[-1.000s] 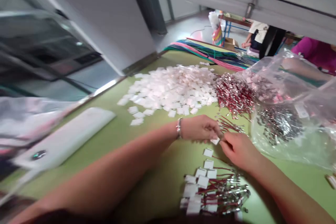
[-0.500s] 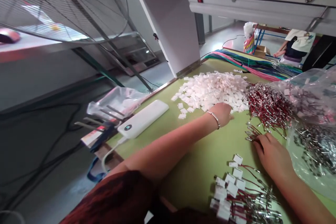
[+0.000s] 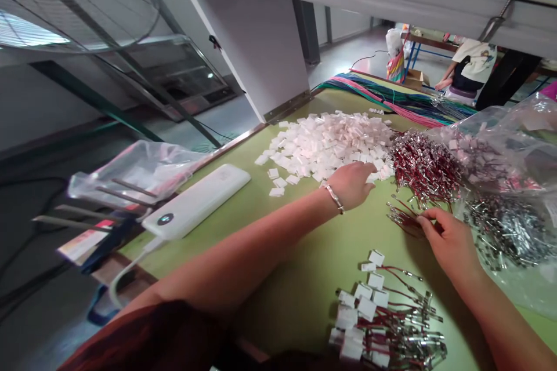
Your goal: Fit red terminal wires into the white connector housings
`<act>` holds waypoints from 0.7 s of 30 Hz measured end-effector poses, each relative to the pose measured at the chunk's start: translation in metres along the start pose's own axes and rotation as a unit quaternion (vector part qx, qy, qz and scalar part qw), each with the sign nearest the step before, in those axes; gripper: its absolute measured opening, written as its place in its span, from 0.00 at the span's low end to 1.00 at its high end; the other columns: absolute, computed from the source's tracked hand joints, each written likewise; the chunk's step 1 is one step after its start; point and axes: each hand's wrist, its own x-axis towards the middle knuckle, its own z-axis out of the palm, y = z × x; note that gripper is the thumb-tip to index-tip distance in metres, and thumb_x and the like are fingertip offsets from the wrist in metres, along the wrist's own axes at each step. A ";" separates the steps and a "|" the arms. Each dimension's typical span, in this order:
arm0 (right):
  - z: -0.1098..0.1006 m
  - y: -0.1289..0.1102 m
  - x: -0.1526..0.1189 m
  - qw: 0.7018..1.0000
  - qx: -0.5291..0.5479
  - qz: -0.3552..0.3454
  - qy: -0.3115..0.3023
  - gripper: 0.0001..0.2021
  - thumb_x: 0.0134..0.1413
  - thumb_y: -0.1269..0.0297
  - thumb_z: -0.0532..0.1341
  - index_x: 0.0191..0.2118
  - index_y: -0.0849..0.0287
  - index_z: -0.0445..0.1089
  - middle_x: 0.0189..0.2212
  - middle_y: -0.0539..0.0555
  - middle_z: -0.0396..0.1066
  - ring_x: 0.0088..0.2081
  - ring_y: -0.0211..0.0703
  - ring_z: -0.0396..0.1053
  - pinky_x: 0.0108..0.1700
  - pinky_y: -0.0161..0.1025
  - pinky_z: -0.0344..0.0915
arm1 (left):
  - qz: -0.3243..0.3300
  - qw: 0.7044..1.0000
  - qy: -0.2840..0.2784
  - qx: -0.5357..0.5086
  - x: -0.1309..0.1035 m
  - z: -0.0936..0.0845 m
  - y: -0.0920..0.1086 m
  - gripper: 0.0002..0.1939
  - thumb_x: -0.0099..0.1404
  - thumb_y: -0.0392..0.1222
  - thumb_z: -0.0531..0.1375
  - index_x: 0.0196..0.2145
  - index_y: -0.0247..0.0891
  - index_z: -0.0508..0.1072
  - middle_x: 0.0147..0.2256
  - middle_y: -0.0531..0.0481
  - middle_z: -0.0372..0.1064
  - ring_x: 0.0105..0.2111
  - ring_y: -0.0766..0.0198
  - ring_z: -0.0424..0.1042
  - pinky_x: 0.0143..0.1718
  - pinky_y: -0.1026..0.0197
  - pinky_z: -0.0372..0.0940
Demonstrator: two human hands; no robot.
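Note:
My left hand [image 3: 351,185], with a bracelet at the wrist, reaches over the near right edge of a heap of small white plastic connector housings [image 3: 322,142]. Its thumb and fingers are apart, and nothing shows between them. Thumb and forefinger of my right hand [image 3: 450,237] pinch a small bunch of short red wires [image 3: 404,217] with metal terminals, just above the table. Behind that bunch lies a bigger pile of red terminal wires [image 3: 424,168]. Nearer to me, white housings with red wires fitted [image 3: 365,307] lie grouped together.
A white power bank [image 3: 198,203] with a cable lies at the table's left. Clear plastic bags [image 3: 517,151] and loose metal terminals [image 3: 505,232] are at right. Long coloured wires [image 3: 391,95] run along the back. Beyond, a person [image 3: 472,64] sits.
My left hand's thumb and fingers have come apart at the heap. My right hand still holds the red wires, its fingers now in a clearer pinch. The view has shifted to the right.

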 end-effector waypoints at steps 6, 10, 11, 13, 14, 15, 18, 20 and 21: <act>-0.003 -0.009 -0.003 0.993 0.110 0.030 -0.025 0.12 0.56 0.56 0.55 0.28 0.56 0.68 0.20 0.49 0.68 0.23 0.40 0.65 0.26 0.36 0.60 | -0.037 0.895 -0.159 -0.414 -0.004 0.003 0.009 0.15 0.59 0.39 0.60 0.44 0.32 0.71 0.33 0.46 0.74 0.27 0.67 0.71 0.27 0.65 0.64; -0.002 -0.009 -0.005 0.998 0.055 -0.013 0.020 0.09 0.55 0.58 0.57 0.31 0.56 0.70 0.24 0.49 0.70 0.26 0.40 0.65 0.29 0.36 0.61 | -0.040 0.808 -0.193 -0.555 -0.006 0.030 0.011 0.09 0.53 0.36 0.65 0.35 0.33 0.76 0.24 0.51 0.72 0.21 0.73 0.67 0.23 0.69 0.61; -0.002 -0.008 -0.005 0.999 0.035 -0.028 0.029 0.09 0.56 0.58 0.57 0.31 0.55 0.70 0.25 0.50 0.71 0.27 0.40 0.66 0.30 0.36 0.61 | -0.035 0.789 -0.189 -0.584 -0.006 0.035 0.012 0.09 0.52 0.35 0.66 0.33 0.34 0.76 0.24 0.52 0.72 0.21 0.74 0.66 0.24 0.69 0.61; -0.001 -0.007 -0.006 0.998 0.007 -0.054 0.032 0.09 0.57 0.60 0.56 0.31 0.56 0.71 0.26 0.50 0.72 0.28 0.39 0.67 0.32 0.36 0.61 | -0.025 0.750 -0.178 -0.637 -0.007 0.044 0.011 0.08 0.51 0.32 0.67 0.32 0.35 0.77 0.25 0.52 0.73 0.23 0.74 0.67 0.29 0.68 0.63; -0.001 -0.007 -0.006 0.998 0.003 -0.064 0.026 0.09 0.57 0.60 0.56 0.31 0.56 0.70 0.26 0.50 0.72 0.28 0.39 0.67 0.32 0.36 0.61 | -0.021 0.731 -0.175 -0.659 -0.007 0.047 0.011 0.09 0.51 0.31 0.67 0.33 0.35 0.78 0.27 0.52 0.74 0.26 0.73 0.68 0.32 0.67 0.65; -0.001 -0.006 -0.006 0.997 0.002 -0.071 0.019 0.09 0.57 0.60 0.55 0.31 0.56 0.70 0.26 0.50 0.72 0.28 0.38 0.67 0.31 0.35 0.61 | -0.015 0.715 -0.174 -0.677 -0.007 0.049 0.011 0.11 0.50 0.30 0.67 0.34 0.35 0.77 0.30 0.51 0.75 0.28 0.72 0.70 0.36 0.66 0.66; 0.001 -0.007 -0.007 0.996 -0.002 -0.085 0.008 0.09 0.58 0.62 0.54 0.31 0.56 0.70 0.26 0.49 0.71 0.27 0.37 0.67 0.30 0.35 0.61 | 0.018 0.689 -0.179 -0.702 -0.007 0.054 0.010 0.16 0.50 0.28 0.67 0.38 0.36 0.76 0.35 0.49 0.75 0.35 0.69 0.72 0.43 0.62 0.66; 0.002 -0.008 -0.008 0.994 -0.024 -0.108 0.019 0.08 0.58 0.64 0.54 0.32 0.56 0.69 0.27 0.50 0.72 0.28 0.37 0.67 0.31 0.35 0.61 | 0.046 0.688 -0.182 -0.701 -0.006 0.057 0.009 0.19 0.50 0.29 0.67 0.41 0.36 0.75 0.36 0.48 0.75 0.36 0.68 0.72 0.44 0.61 0.66; 0.002 -0.008 -0.009 0.991 -0.040 -0.125 0.028 0.08 0.58 0.64 0.55 0.32 0.56 0.69 0.27 0.50 0.72 0.29 0.38 0.67 0.32 0.35 0.61 | 0.058 0.690 -0.181 -0.698 -0.006 0.058 0.008 0.19 0.51 0.29 0.67 0.42 0.36 0.75 0.36 0.47 0.75 0.37 0.67 0.73 0.44 0.61 0.66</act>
